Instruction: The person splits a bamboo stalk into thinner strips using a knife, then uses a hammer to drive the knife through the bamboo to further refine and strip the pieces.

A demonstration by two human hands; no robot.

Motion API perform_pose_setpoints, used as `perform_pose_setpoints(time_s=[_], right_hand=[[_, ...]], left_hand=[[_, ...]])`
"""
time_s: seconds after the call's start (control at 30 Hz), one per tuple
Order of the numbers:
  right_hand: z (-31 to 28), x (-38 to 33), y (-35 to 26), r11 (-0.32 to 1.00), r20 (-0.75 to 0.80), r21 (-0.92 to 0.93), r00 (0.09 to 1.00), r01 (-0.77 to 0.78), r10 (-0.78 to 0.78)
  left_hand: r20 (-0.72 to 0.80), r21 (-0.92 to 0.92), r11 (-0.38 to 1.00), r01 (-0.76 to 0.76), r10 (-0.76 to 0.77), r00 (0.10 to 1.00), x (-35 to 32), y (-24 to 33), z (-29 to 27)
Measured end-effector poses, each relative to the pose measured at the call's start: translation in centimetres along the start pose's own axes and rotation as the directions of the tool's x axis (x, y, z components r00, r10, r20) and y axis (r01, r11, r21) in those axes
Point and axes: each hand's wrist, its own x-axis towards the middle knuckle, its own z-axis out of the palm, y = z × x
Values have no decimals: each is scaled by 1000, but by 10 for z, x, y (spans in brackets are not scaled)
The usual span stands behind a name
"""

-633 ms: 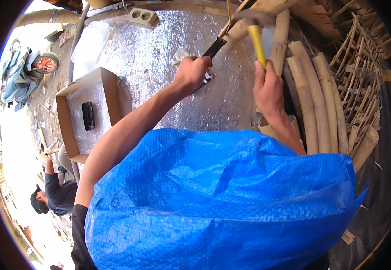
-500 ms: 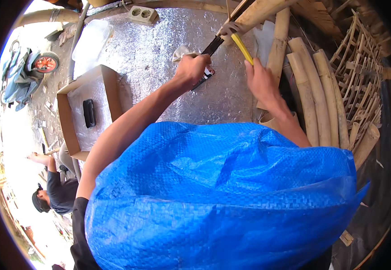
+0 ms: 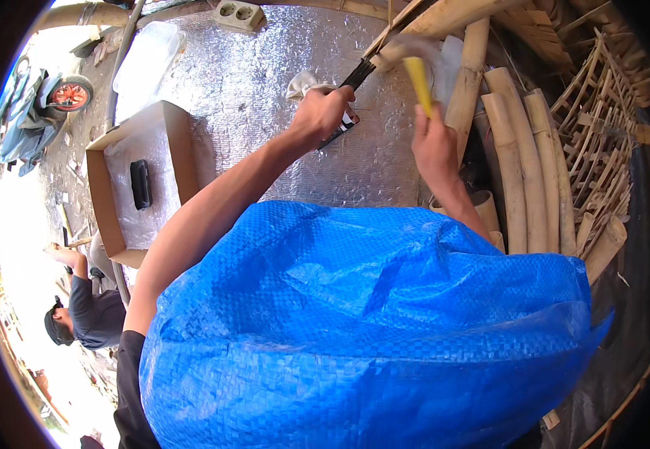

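Observation:
My left hand [image 3: 320, 112] is closed around a long dark slender piece [image 3: 358, 75], which slants up and right toward a bamboo pole [image 3: 445, 18]. Its lower end, dark with a pale patch, shows below my fingers. In my right hand [image 3: 437, 150] is a hammer [image 3: 419, 86], gripped by its yellow handle; motion smears the head, over the pole's near end. Whether the head touches anything I cannot tell. Beside my left hand lies a crumpled whitish cloth [image 3: 302, 84]. A blue woven tarp [image 3: 385, 314] covers my lap.
A silver foil sheet [image 3: 265, 82] covers the work surface. At left stands a cardboard box [image 3: 179, 146] holding a black case [image 3: 140, 185]. A socket block [image 3: 239, 15] lies at the back. Bamboo lengths [image 3: 516, 165] stand at right. Another person [image 3: 97, 318] sits far left.
The hammer has swung, its handle now more upright and its head shifted right and blurred. My right hand has turned with it. My left hand has stayed almost in place.

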Motion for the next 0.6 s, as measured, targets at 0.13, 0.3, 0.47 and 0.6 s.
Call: perform_pose_setpoints(time_s=[0.13,0.3,0.47,0.6], right_hand=[[12,7,21,972,160,-174,978,160,-132],[-16,-13,-26,995,-27,89,999,-41,44],[19,7,3,997,37,-47,997,65,-63],[-7,18,-13,995,69,-61,995,83,-78]], left_hand=[[-3,3,1000,0,0,1000,11,-9,-7],[20,-5,1000,-16,16,1000,8,-16,-6],[43,-60,997,-49,52,998,15,-17,-9],[11,30,999,13,-13,1000,15,-16,-15]])
